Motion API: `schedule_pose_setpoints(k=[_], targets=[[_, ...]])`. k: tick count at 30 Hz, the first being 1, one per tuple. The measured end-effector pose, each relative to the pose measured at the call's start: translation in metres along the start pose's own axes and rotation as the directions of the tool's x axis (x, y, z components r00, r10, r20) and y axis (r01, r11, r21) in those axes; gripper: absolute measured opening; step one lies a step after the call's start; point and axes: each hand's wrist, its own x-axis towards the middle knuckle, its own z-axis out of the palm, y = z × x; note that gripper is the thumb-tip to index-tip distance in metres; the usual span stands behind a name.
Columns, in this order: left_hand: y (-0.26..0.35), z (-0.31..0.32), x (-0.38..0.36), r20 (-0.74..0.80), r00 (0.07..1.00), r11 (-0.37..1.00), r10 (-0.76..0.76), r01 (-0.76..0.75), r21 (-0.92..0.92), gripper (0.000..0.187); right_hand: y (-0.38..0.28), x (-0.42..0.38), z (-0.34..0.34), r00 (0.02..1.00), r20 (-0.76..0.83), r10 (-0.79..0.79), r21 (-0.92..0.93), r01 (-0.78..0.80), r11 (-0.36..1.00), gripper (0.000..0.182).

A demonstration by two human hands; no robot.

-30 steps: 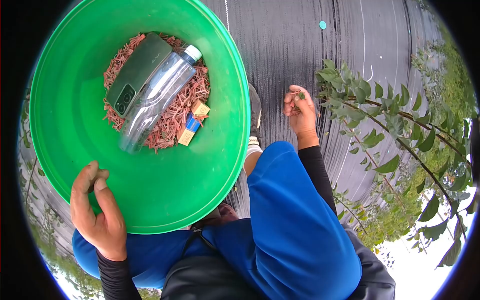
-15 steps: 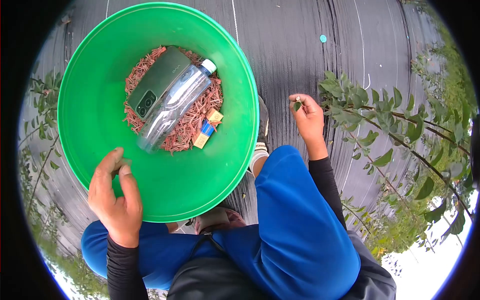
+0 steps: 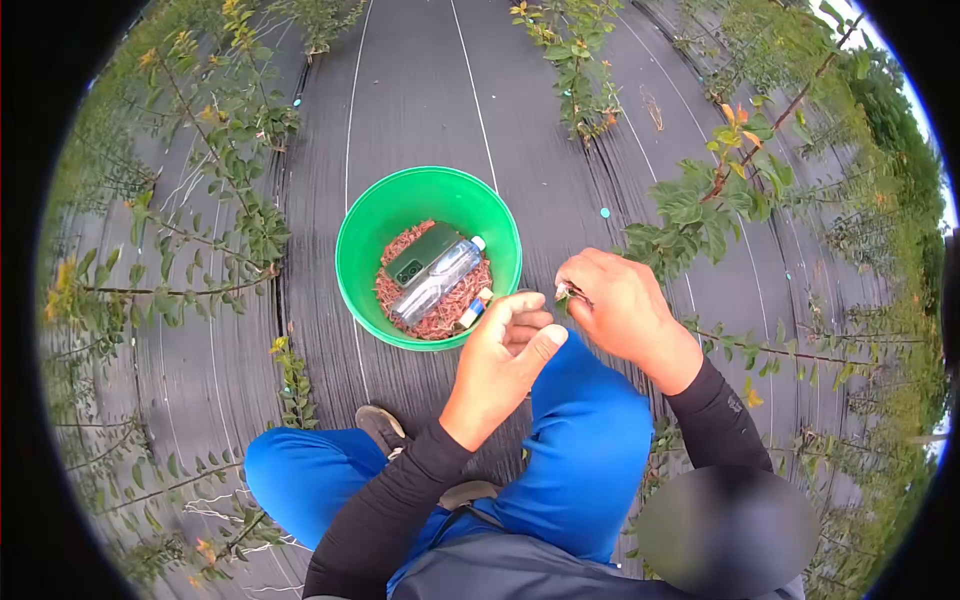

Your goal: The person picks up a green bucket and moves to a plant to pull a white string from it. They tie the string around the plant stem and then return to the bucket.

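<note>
My right hand (image 3: 622, 305) pinches a small bit of plant, pale with a dark green part, between thumb and fingertips; its exact kind is too small to tell. Close on its left is my left hand (image 3: 508, 365), fingers loosely curled and thumb apart, with nothing visible in it. Both hands are over my right knee, beside a green bucket (image 3: 428, 180). Inside the bucket, a dark phone (image 3: 430, 250) and a clear plastic bottle (image 3: 438, 280) with a white cap lie on reddish-brown short strips (image 3: 395, 250). A small blue-and-tan packet (image 3: 474, 310) is partly near my left fingers.
Black ground sheeting (image 3: 420, 100) with white lines spreads under the bucket. Leafy branches (image 3: 690, 210) reach in on the right, and other shrubs (image 3: 230, 210) stand on the left. My shoe (image 3: 382, 428) is below the bucket.
The view has widened, so the bucket looks smaller. My hands have come close together; the left has left the bucket's near rim, and the right has moved away from the branch with the plant bit.
</note>
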Motion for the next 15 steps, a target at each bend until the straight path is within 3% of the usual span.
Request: schedule_pose_setpoints(k=[3,5,7,9,11,12,14,15], targets=[[0.001,0.011,-0.023,-0.027,1.0,0.993,0.008,-0.011,-0.116,0.032,-0.039,-0.006,-0.011,0.992,0.085,-0.089,-0.085,0.096,0.992,0.019],[0.0,0.011,-0.038,-0.069,0.997,0.946,0.026,-0.047,-0.32,0.03,-0.062,-0.012,-0.015,0.987,0.108,-0.121,-0.127,0.134,0.983,0.017],[0.003,0.006,-0.055,-0.137,0.99,0.952,0.036,-0.075,-0.297,0.021,-0.078,-0.017,-0.017,0.977,0.167,-0.133,-0.093,0.15,0.984,0.016],[0.003,-0.001,-0.071,-0.11,0.994,0.967,-0.007,-0.021,-0.253,0.016,-0.089,-0.023,-0.018,0.963,0.23,-0.14,-0.061,0.158,0.986,0.016],[0.001,-0.008,-0.087,-0.144,0.99,0.97,0.012,-0.047,-0.239,0.012,-0.096,-0.028,-0.016,0.93,0.333,-0.157,0.137,0.117,0.984,0.02],[-0.001,-0.013,-0.092,-0.135,0.989,0.98,0.054,-0.078,-0.181,0.011,-0.1,-0.03,-0.016,0.924,0.343,-0.169,0.14,0.128,0.982,0.02],[-0.009,-0.02,-0.101,-0.142,0.985,0.986,0.093,-0.112,-0.126,0.01,-0.107,-0.036,-0.014,0.883,0.456,-0.112,0.439,-0.114,0.891,0.025],[-0.014,-0.023,-0.105,-0.132,0.986,0.987,0.104,-0.119,-0.109,0.011,-0.111,-0.039,-0.011,0.878,0.462,-0.126,0.444,-0.106,0.89,0.025]])
